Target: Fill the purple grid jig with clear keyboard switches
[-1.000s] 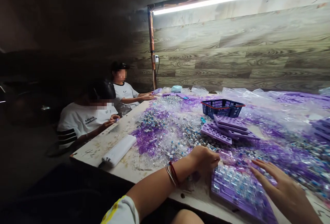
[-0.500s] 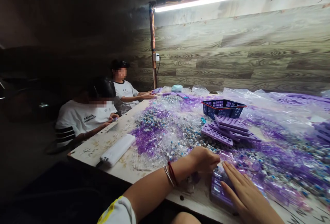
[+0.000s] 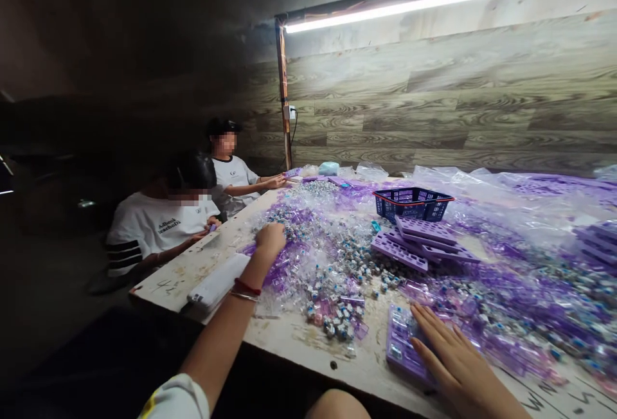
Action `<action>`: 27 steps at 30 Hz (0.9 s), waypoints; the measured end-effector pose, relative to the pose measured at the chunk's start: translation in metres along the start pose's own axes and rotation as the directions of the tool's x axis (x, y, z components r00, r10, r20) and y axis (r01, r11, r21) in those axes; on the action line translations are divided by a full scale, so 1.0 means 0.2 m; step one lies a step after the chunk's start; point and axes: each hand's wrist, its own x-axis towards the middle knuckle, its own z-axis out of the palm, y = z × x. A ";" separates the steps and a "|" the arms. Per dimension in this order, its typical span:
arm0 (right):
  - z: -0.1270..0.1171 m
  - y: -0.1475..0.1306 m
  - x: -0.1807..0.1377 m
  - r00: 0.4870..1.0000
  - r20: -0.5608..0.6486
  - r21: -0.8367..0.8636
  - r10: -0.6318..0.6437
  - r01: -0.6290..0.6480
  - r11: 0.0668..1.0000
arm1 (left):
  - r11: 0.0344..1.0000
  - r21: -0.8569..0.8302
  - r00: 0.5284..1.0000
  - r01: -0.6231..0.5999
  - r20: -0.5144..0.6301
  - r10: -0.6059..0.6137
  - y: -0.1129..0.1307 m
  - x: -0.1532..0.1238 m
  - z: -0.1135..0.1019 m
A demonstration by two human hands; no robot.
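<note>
My left hand (image 3: pixel 270 240) is stretched out over the heap of purple and clear plastic pieces (image 3: pixel 284 265) at the table's left side. Its fingers curl downward and are mostly hidden behind the back of the hand; whatever they hold cannot be made out. Near the front edge lies a purple plate (image 3: pixel 399 342), its openings fitted with clear, shiny parts. My right hand (image 3: pixel 446 351) rests flat across the plate's right side, fingers stretched out, covering part of it. Small white and blue switch-like parts (image 3: pixel 337 316) are heaped between my hands.
A stack of purple plates (image 3: pixel 419 245) lies before a dark blue basket (image 3: pixel 412 205). A white oblong box (image 3: pixel 219 283) sits near the left edge. Clear plastic bags (image 3: pixel 482 187) lie at the back. Two people (image 3: pixel 159 226) (image 3: pixel 236 175) sit along the left side.
My left hand has moved from beside the purple plate, far left to the heap of plastic pieces. My right hand stays flat on the plate.
</note>
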 end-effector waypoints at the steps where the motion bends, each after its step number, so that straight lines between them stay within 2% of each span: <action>1: 0.00 0.01 0.00 1.000 0.012 -0.001 0.015 -0.015 1.000 | 0.999 0.029 0.999 0.045 0.026 -0.045 -0.09 0.01 0.01; 4: -0.02 0.00 0.02 0.995 0.079 -0.007 0.052 -0.052 0.999 | 0.995 0.067 0.992 0.072 0.094 -0.078 -0.26 -0.02 0.06; 8: -0.10 -0.06 0.03 0.984 0.168 -0.003 0.065 -0.065 0.998 | 0.999 0.042 0.991 -0.005 0.131 -0.001 -0.29 -0.02 0.13; 12: -0.16 -0.09 0.04 0.975 0.207 0.015 0.079 -0.084 0.996 | 0.999 0.022 0.992 -0.030 0.125 0.027 -0.20 0.05 0.16; 16: -0.16 -0.10 0.04 0.976 0.202 0.028 0.084 -0.091 0.995 | 0.999 0.016 0.994 -0.036 0.106 0.034 -0.05 0.13 0.19; 21: -0.17 -0.10 0.04 0.977 0.196 0.035 0.082 -0.091 0.995 | 0.988 0.001 0.973 -0.151 0.175 0.149 0.12 0.07 0.28; 23: -0.17 -0.10 0.04 0.975 0.209 0.043 0.081 -0.092 0.995 | 0.965 -0.020 0.946 -0.261 0.194 0.259 0.17 0.00 0.30; 27: -0.17 -0.10 0.04 0.978 0.187 0.060 0.090 -0.103 0.993 | 0.871 -0.098 0.842 -0.482 0.224 0.491 0.24 -0.12 0.29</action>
